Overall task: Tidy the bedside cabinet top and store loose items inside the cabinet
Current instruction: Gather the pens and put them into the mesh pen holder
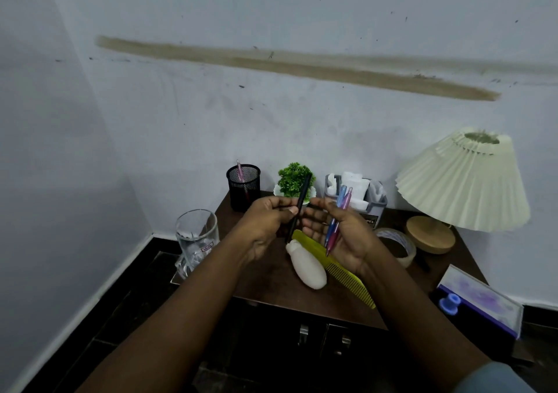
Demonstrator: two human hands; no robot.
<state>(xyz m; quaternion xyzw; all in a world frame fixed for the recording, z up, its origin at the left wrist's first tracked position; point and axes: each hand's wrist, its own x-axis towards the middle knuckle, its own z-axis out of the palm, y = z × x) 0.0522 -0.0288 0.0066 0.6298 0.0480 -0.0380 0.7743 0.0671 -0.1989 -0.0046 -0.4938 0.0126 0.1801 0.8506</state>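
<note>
- The left hand [271, 220] pinches a slim black pen [299, 208] above the dark brown wooden bedside cabinet [271, 284]; the right hand [341, 229] lies half open, with a blue pen [337, 211] and a pink pen [339, 226] resting across its palm.
- Best lay the black pen alongside those two, tips aligned, then drop all three into the black mesh pen cup [243, 186] at the counter's back left.
- The pens look thin, smooth and slippery; a firm bundle should stop them rolling.
- A white plastic bottle [306, 264] and a yellow-green comb [338, 269] lie loose below the hands.
</note>
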